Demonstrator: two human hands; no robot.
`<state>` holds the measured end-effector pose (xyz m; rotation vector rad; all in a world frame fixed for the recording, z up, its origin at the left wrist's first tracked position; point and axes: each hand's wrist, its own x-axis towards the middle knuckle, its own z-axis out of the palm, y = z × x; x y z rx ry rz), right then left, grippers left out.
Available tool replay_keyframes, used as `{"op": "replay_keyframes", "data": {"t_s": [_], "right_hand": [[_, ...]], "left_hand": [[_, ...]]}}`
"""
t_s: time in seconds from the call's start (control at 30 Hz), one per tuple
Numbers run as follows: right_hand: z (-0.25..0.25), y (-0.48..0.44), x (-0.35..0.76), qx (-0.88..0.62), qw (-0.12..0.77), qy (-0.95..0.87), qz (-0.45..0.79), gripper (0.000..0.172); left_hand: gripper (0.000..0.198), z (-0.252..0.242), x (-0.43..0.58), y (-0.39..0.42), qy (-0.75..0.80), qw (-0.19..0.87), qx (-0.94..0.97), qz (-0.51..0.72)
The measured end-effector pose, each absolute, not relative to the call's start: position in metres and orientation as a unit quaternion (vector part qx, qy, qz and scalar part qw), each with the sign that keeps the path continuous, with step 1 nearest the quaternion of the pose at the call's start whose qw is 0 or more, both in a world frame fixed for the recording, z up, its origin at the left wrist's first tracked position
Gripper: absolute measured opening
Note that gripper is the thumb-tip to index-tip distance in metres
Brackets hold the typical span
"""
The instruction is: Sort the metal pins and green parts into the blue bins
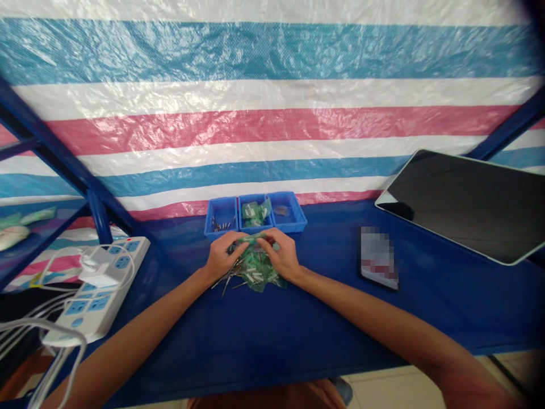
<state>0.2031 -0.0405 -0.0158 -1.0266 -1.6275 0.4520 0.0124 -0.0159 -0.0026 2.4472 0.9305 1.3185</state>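
A glossy dark-blue counter (272, 335) stretches out in front of the row of three open blue rectangular plastic bins (237, 211). Well left of the bin row and nearer than it lies a long white power strip with pale-blue sockets (93, 312), probably set aside so its leads stay out of the working space.

Just in front of the bin row rests a loose heap of crumpled translucent green plastic bags (258, 272) with short white pieces, and thin silvery metal rods (227, 278) fan out from its left side. Above the heap, the left hand (223, 253) and right hand (281, 255) meet, the grip of both pinching a bunched strip of green plastic (252, 237), seemingly to control it from two sides; whether it joins the heap I cannot tell.

Right of the bin row lies a black-edged phone (378, 258). The bins themselves hold rods at left, green bags in the middle and something small and clear at right, apparently for sorting by kind. Behind them hangs a striped plastic sheet (272, 136).
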Motion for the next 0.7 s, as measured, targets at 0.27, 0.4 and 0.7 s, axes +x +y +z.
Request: {"op": "replay_keyframes", "data": {"t_s": [0.27,0.4,0.7], "right_hand": [[-0.0132,-0.0397,0.2032,-0.413,0.54,-0.712,0.176,0.021],[-0.0146,-0.0382,0.2033,-0.427,0.506,-0.728,0.177,0.021],[-0.0163,-0.0393,0.2018,-0.396,0.488,-0.761,0.161,0.022]], "left_hand": [[0.015,-0.0078,0.013,-0.0154,0.34,0.074,0.825,0.445],[0.016,-0.0085,0.0121,-0.0159,0.345,0.08,0.821,0.448],[0.017,-0.0054,0.012,-0.0158,0.328,0.074,0.84,0.425]]}}
